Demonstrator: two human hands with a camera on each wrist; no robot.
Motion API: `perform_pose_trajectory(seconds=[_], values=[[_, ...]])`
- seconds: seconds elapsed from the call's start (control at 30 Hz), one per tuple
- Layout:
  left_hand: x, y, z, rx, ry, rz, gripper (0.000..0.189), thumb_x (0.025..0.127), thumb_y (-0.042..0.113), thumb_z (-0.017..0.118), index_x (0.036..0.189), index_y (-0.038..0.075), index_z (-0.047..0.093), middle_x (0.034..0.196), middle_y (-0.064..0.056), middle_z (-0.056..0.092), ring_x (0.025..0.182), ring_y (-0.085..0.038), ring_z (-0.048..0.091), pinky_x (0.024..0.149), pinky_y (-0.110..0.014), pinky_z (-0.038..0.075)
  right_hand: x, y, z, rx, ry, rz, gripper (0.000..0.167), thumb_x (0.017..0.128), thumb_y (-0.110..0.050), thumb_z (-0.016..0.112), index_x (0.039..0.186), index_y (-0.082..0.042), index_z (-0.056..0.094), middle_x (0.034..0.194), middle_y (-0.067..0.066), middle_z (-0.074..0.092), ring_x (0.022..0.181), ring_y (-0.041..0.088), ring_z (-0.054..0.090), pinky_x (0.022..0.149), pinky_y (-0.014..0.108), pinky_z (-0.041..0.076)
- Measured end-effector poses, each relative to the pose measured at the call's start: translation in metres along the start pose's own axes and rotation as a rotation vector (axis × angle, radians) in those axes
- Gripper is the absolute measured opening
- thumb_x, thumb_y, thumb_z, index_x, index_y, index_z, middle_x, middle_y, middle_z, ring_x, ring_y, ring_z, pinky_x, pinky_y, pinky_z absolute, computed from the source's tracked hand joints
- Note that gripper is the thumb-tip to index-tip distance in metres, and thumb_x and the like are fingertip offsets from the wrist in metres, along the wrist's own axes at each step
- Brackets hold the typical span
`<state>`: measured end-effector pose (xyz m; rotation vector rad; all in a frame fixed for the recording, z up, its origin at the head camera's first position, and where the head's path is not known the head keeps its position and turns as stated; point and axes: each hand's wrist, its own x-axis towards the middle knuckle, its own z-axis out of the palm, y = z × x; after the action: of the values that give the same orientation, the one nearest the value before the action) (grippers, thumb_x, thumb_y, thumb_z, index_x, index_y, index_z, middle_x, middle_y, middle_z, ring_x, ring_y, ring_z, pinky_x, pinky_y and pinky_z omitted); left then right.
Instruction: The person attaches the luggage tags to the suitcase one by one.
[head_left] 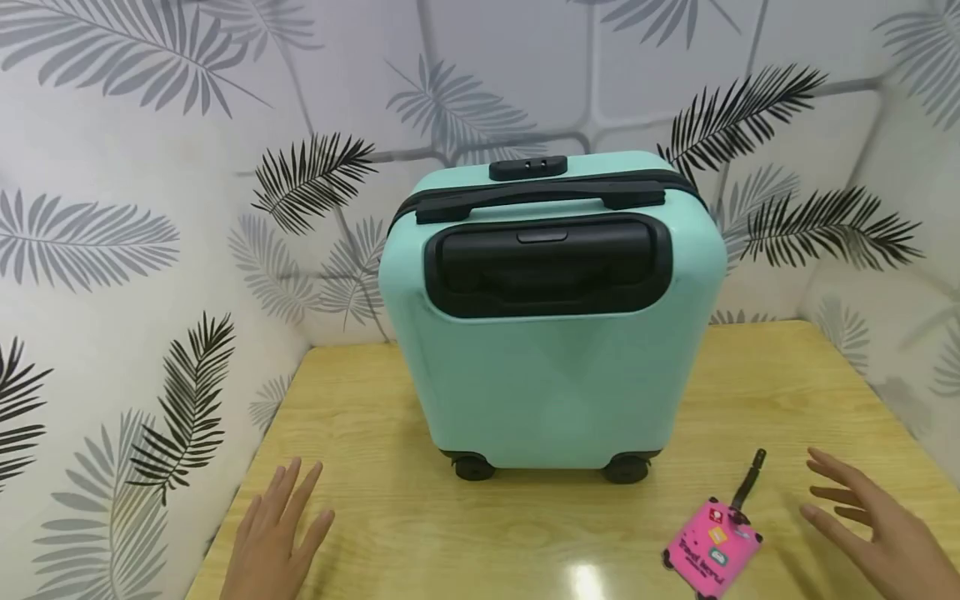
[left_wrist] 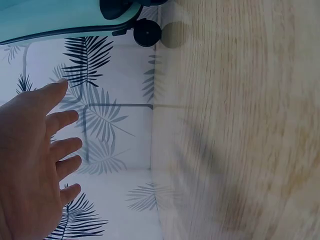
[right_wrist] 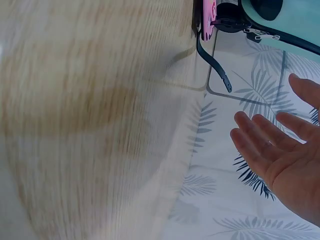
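A mint-green suitcase (head_left: 555,375) stands upright on small black wheels in the middle of the table. Its black carry handle (head_left: 540,197) and combination lock (head_left: 528,167) are on top, above a recessed black pull handle (head_left: 547,260). To its front right lies a pink luggage tag (head_left: 711,548) with a black strap (head_left: 748,480). My left hand (head_left: 273,537) hovers at the table's left side, fingers spread, holding nothing. On the right, my right hand (head_left: 877,521) is beside the tag, apart from it, with fingers extended and nothing in them.
The wood-grain table (head_left: 480,533) has a bright light reflection near its front. Behind and on both sides rise white walls (head_left: 187,167) with grey and black feather-leaf prints. A zipper pull (right_wrist: 265,35) hangs on the suitcase's side in the right wrist view.
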<state>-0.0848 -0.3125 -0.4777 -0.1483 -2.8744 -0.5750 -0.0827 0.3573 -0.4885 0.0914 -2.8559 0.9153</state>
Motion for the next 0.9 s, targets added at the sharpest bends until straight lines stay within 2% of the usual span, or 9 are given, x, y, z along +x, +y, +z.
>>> perform_pose_trajectory(seconds=[0.07,0.2,0.3,0.37,0.5,0.63,0.73,0.8,0.9], values=[[0.000,0.000,0.001,-0.002,0.004,0.006,0.062,0.107,0.041,0.057,0.162,0.020,0.037,0.166,-0.024,0.030,0.153,-0.047,0.023,0.120,-0.071,0.014,0.000,0.000,0.001,0.034,-0.015,0.018,0.070,0.102,-0.020,0.069,0.155,0.008,0.034,0.136,0.041,0.052,0.100,0.055,0.066,0.070,0.047,0.061],[0.002,0.000,0.003,-0.016,0.008,0.016,0.062,0.108,0.041,0.056,0.162,0.020,0.036,0.165,-0.024,0.031,0.151,-0.049,0.026,0.117,-0.073,0.018,0.000,0.002,0.005,0.089,-0.042,0.053,0.070,0.103,-0.021,0.069,0.156,0.007,0.033,0.137,0.039,0.052,0.091,0.015,0.073,0.068,0.029,0.060],[0.002,0.001,0.004,-0.025,0.007,0.015,0.062,0.108,0.043,0.055,0.163,0.021,0.036,0.165,-0.024,0.031,0.150,-0.050,0.027,0.115,-0.074,0.019,-0.001,0.005,0.009,0.124,-0.063,0.088,0.071,0.103,-0.024,0.069,0.156,0.006,0.033,0.138,0.038,0.052,0.086,-0.014,0.060,0.069,0.023,0.058],[0.002,0.002,0.005,-0.027,0.008,0.014,0.062,0.108,0.043,0.055,0.162,0.021,0.037,0.164,-0.024,0.032,0.149,-0.051,0.029,0.114,-0.075,0.021,-0.002,0.007,0.013,0.142,-0.068,0.108,0.072,0.103,-0.026,0.069,0.156,0.006,0.033,0.139,0.038,0.052,0.086,-0.019,0.055,0.069,0.021,0.057],[0.003,0.001,0.008,-0.016,0.047,0.050,0.059,0.106,0.037,0.060,0.159,0.018,0.042,0.161,-0.025,0.037,0.144,-0.054,0.035,0.107,-0.076,0.029,-0.002,0.008,0.018,0.181,-0.098,0.154,0.075,0.103,-0.028,0.069,0.157,0.007,0.030,0.142,0.039,0.048,0.087,-0.015,0.059,0.071,0.025,0.059],[0.004,0.001,0.012,-0.024,0.097,0.103,0.057,0.104,0.031,0.064,0.157,0.015,0.046,0.158,-0.026,0.042,0.139,-0.055,0.042,0.101,-0.076,0.035,0.000,0.007,0.021,0.202,-0.116,0.170,0.074,0.103,-0.025,0.069,0.155,0.009,0.030,0.142,0.042,0.046,0.093,0.012,0.072,0.074,0.033,0.062],[0.004,0.003,0.014,-0.046,0.127,0.127,0.056,0.104,0.028,0.065,0.156,0.014,0.048,0.157,-0.026,0.043,0.137,-0.055,0.044,0.100,-0.076,0.036,0.002,0.009,0.025,0.223,-0.146,0.186,0.072,0.103,-0.027,0.068,0.154,0.010,0.031,0.144,0.042,0.045,0.100,0.032,0.073,0.076,0.037,0.062],[0.004,0.004,0.015,-0.052,0.146,0.140,0.056,0.103,0.026,0.066,0.155,0.013,0.048,0.156,-0.025,0.045,0.136,-0.055,0.046,0.099,-0.075,0.037,0.003,0.010,0.028,0.244,-0.187,0.208,0.072,0.105,-0.029,0.065,0.154,0.010,0.031,0.146,0.042,0.043,0.104,0.038,0.071,0.078,0.040,0.062],[0.004,0.006,0.017,-0.058,0.152,0.145,0.056,0.103,0.025,0.065,0.155,0.013,0.048,0.156,-0.025,0.045,0.135,-0.055,0.047,0.098,-0.075,0.038,0.004,0.011,0.033,0.265,-0.233,0.227,0.071,0.105,-0.031,0.064,0.154,0.010,0.032,0.148,0.041,0.042,0.105,0.037,0.071,0.079,0.040,0.062]])
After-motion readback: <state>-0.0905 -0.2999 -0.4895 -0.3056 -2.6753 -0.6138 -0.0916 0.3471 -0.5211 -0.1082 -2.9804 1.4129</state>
